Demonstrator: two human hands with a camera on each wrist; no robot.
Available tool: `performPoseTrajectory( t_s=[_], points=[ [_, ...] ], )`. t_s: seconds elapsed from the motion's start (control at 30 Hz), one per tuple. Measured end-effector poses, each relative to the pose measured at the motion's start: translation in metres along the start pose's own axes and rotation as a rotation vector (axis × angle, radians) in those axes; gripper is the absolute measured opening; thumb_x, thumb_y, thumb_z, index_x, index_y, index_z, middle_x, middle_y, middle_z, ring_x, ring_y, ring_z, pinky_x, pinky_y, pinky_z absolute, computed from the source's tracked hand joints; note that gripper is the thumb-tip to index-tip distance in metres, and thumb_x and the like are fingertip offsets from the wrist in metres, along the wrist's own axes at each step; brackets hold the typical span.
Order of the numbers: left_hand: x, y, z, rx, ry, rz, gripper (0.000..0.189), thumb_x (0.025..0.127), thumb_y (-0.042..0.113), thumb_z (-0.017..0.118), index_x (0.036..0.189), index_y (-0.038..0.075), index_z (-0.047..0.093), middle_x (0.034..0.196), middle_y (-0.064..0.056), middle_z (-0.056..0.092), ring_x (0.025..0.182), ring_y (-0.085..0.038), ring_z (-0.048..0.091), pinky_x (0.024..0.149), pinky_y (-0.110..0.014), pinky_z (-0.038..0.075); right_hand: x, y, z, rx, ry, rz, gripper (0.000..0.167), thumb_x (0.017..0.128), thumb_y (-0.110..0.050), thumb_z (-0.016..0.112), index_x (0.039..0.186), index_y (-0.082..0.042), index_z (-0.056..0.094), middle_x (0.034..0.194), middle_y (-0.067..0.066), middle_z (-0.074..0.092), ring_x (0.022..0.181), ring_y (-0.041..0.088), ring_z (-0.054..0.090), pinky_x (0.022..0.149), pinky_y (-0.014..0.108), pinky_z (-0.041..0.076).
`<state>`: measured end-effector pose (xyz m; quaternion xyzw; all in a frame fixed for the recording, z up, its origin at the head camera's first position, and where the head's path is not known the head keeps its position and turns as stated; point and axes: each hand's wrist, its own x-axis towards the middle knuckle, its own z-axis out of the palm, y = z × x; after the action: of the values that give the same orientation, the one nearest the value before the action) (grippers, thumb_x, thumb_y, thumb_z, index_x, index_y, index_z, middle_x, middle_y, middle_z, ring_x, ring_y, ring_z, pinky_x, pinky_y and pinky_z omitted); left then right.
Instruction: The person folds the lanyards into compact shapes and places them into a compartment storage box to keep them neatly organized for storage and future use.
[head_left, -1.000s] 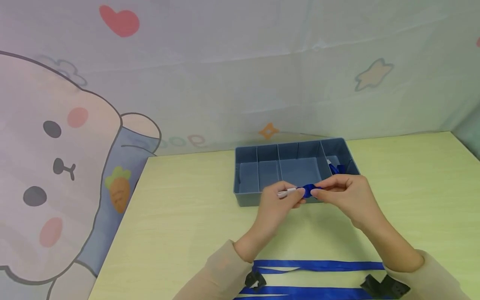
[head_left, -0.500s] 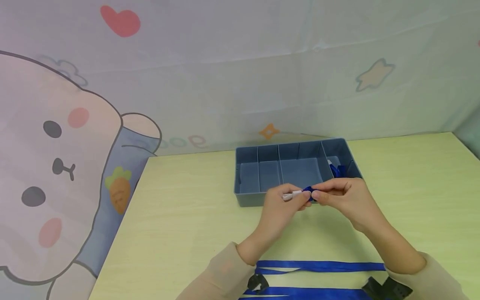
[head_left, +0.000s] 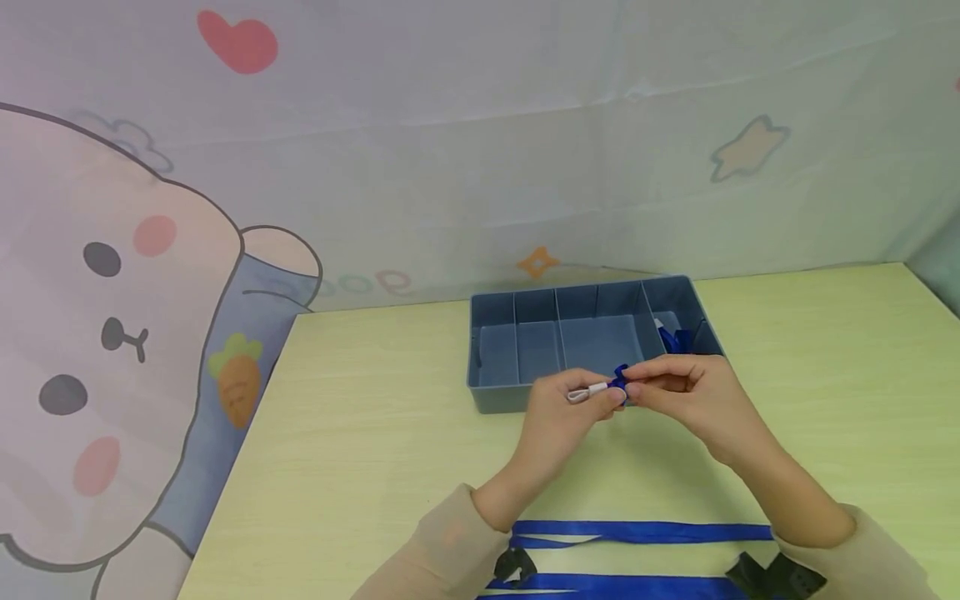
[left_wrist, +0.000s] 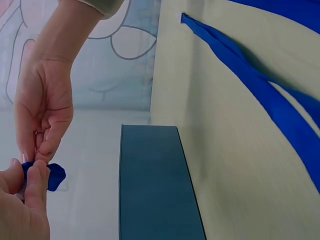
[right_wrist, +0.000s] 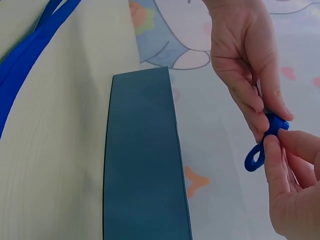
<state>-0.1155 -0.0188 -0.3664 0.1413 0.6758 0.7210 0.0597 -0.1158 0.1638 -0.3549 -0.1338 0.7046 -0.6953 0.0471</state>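
Over the front edge of the divided tray (head_left: 498,400), my two hands meet at a small blue piece (head_left: 621,373) that carries a white loop (head_left: 587,392). My left hand (head_left: 558,421) pinches it between thumb and fingers, and the white loop sticks out over that hand. From the other side my right hand (head_left: 701,400) pinches the blue end with thumb and index finger. A shiny blue ring-like loop (right_wrist: 254,159) hangs below the fingertips in the right wrist view. A rounded blue flap (left_wrist: 57,177) shows beside the left thumb in the left wrist view. Fingers cover the rest.
Blue items (head_left: 677,339) lie in the tray's right compartment. Long blue ribbons (head_left: 645,532) stretch across the table (head_left: 360,467) near me, with black pieces (head_left: 776,575) by the sleeves. A printed cloth (head_left: 450,167) hangs behind the table.
The hands have drawn closer together, the left shifting slightly right. The blue piece has turned between the fingertips, and a narrow part of it now stands up.
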Motion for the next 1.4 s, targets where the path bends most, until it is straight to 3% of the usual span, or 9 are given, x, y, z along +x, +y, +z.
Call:
performPoseTrajectory(
  t_s=[0.23,0.43,0.53,0.6,0.73,0.83,0.97,1.2,1.4],
  points=[
    [0.000,0.003,0.002,0.054,0.036,-0.002,0.017,0.081,0.014,0.073,0.090,-0.001,0.070,0.087,-0.006,0.068,0.076,-0.010,0.066,0.065,-0.022,0.052,0.001,0.001,0.007,-0.003,0.086,-0.022,0.013,0.080,0.005,0.068,0.091,-0.002,0.071,0.082,-0.002,0.071,0.075,0.012,0.068,0.069,0.025,0.055],
    [0.003,0.002,-0.004,-0.009,0.023,-0.075,0.017,0.084,0.013,0.070,0.090,-0.003,0.068,0.081,-0.013,0.069,0.075,-0.021,0.068,0.073,-0.030,0.055,0.000,0.000,0.003,-0.076,0.034,-0.043,0.010,0.082,0.003,0.068,0.091,0.002,0.068,0.080,0.000,0.071,0.072,0.016,0.068,0.068,0.027,0.055],
    [0.005,0.002,-0.009,-0.050,0.019,-0.122,0.018,0.086,0.012,0.067,0.092,-0.004,0.066,0.080,-0.015,0.068,0.077,-0.029,0.067,0.076,-0.034,0.055,-0.003,0.002,-0.003,-0.096,-0.017,-0.145,0.013,0.081,0.007,0.067,0.092,0.000,0.069,0.081,0.001,0.070,0.071,0.015,0.067,0.064,0.026,0.055],
    [0.007,0.002,-0.012,-0.066,0.024,-0.158,0.018,0.087,0.013,0.067,0.092,-0.005,0.064,0.079,-0.015,0.068,0.077,-0.029,0.067,0.076,-0.033,0.055,-0.003,0.004,-0.007,-0.171,-0.037,-0.270,0.023,0.076,0.013,0.068,0.096,0.001,0.068,0.087,0.000,0.069,0.074,0.013,0.065,0.064,0.023,0.054],
    [0.009,0.002,-0.016,-0.083,0.026,-0.226,0.019,0.087,0.012,0.067,0.093,-0.005,0.064,0.077,-0.011,0.068,0.072,-0.019,0.068,0.075,-0.029,0.055,0.001,0.008,-0.014,-0.482,-0.036,-0.493,0.059,0.063,0.010,0.079,0.118,-0.002,0.061,0.116,0.001,0.060,0.098,0.007,0.056,0.074,0.014,0.048],
    [0.008,0.002,-0.017,-0.087,0.006,-0.264,0.019,0.086,0.013,0.067,0.094,-0.005,0.065,0.077,-0.010,0.068,0.070,-0.015,0.067,0.074,-0.028,0.055,0.005,0.011,-0.018,-0.659,-0.066,-0.569,0.077,0.058,0.002,0.084,0.129,-0.008,0.055,0.126,0.004,0.055,0.112,0.007,0.048,0.085,0.012,0.041],
    [0.006,0.002,-0.017,-0.093,-0.034,-0.297,0.021,0.087,0.013,0.067,0.096,-0.006,0.065,0.078,-0.012,0.068,0.073,-0.018,0.068,0.074,-0.028,0.055,0.007,0.014,-0.020,-0.703,-0.123,-0.631,0.065,0.060,-0.002,0.084,0.121,-0.011,0.062,0.112,0.002,0.063,0.107,0.010,0.053,0.088,0.014,0.041],
    [0.003,0.000,-0.016,-0.105,-0.071,-0.325,0.023,0.088,0.013,0.065,0.100,-0.006,0.064,0.082,-0.014,0.068,0.075,-0.021,0.068,0.075,-0.028,0.055,0.009,0.016,-0.018,-0.652,-0.155,-0.686,0.039,0.068,-0.004,0.081,0.105,-0.006,0.069,0.097,-0.002,0.068,0.090,0.010,0.060,0.075,0.016,0.047],
    [0.002,0.000,-0.015,-0.121,-0.101,-0.319,0.024,0.088,0.013,0.065,0.101,-0.007,0.063,0.081,-0.015,0.068,0.076,-0.022,0.068,0.076,-0.029,0.054,0.007,0.017,-0.017,-0.646,-0.118,-0.676,0.040,0.063,0.003,0.081,0.100,-0.007,0.071,0.091,-0.002,0.069,0.083,0.010,0.061,0.071,0.014,0.046]
  ],
)
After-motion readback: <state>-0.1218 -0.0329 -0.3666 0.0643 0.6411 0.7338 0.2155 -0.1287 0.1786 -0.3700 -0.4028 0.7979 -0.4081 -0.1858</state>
